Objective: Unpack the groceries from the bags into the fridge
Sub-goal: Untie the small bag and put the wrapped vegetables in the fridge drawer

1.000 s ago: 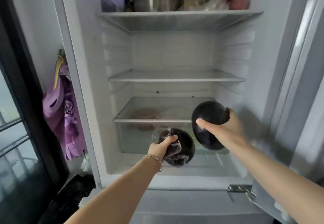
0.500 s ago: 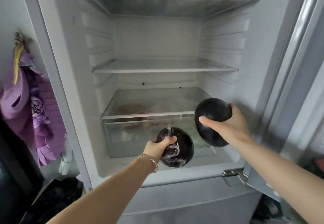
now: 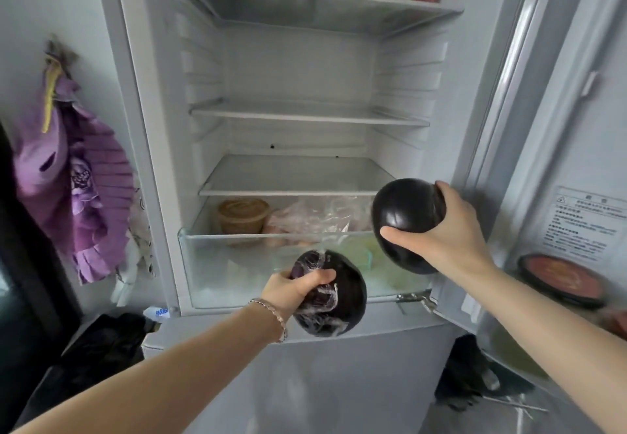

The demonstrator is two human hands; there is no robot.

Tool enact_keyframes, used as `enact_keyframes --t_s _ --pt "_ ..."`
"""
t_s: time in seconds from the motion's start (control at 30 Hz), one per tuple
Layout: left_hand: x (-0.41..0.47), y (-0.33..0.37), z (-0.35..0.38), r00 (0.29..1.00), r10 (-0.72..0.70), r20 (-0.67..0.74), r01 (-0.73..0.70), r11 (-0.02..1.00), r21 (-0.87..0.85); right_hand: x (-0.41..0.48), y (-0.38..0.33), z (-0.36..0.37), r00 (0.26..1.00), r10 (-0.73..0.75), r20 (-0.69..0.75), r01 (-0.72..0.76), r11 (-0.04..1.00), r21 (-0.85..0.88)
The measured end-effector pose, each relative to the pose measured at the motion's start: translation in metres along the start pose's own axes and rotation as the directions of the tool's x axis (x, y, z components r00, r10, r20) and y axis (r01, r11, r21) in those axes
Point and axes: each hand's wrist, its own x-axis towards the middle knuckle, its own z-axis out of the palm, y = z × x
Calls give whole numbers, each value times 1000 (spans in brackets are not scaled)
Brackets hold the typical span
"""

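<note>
One purple cloth (image 3: 84,192) hangs blurred on the wall at far left, above a black bag (image 3: 101,345) on the floor whose contents cannot be seen. Right of them stands the open fridge (image 3: 298,70); whatever sits on its top shelf (image 3: 315,0) is cut off by the frame edge. The left hand (image 3: 293,292) curls its fingers round the upper end of a film-wrapped eggplant (image 3: 339,301), hiding that end. The eggplant's long axis slants down to the right, in front of the clear drawer (image 3: 210,264). Inside the drawer a tan tub (image 3: 242,216) and a crinkled plastic bag (image 3: 315,216) show dimly. The right hand (image 3: 454,235) grasps a bare eggplant (image 3: 403,226), thumb across its front and fingers over its top. Its axis is near upright, by the fridge's right wall. A round dark container (image 3: 559,284) in the door is blurred.
</note>
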Motion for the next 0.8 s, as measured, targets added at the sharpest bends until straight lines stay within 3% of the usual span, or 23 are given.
enact_keyframes --t_s 0.23,0.43,0.5,0.63,0.7,0.8 --pt "-35 -5 12 999 -23 -22 24 998 53 -13 -18 -36 968 -228 107 234 972 -38" --pt "-54 -2 16 1000 -24 -16 26 994 109 -11 -23 -30 933 -310 183 319 948 -22" --pt "-64 4 12 1000 6 -11 -3 973 231 -11 -25 -23 920 -327 215 337 941 -10" --pt "-91 31 -16 979 205 -10 -162 800 578 -2 -38 -4 906 -336 258 334 941 53" --pt "-104 48 -41 966 257 -34 -196 810 552 2 -48 9 908 -327 262 324 944 58" --pt "-106 77 -80 919 333 -212 -265 919 294 15 -71 36 898 -298 324 282 955 97"
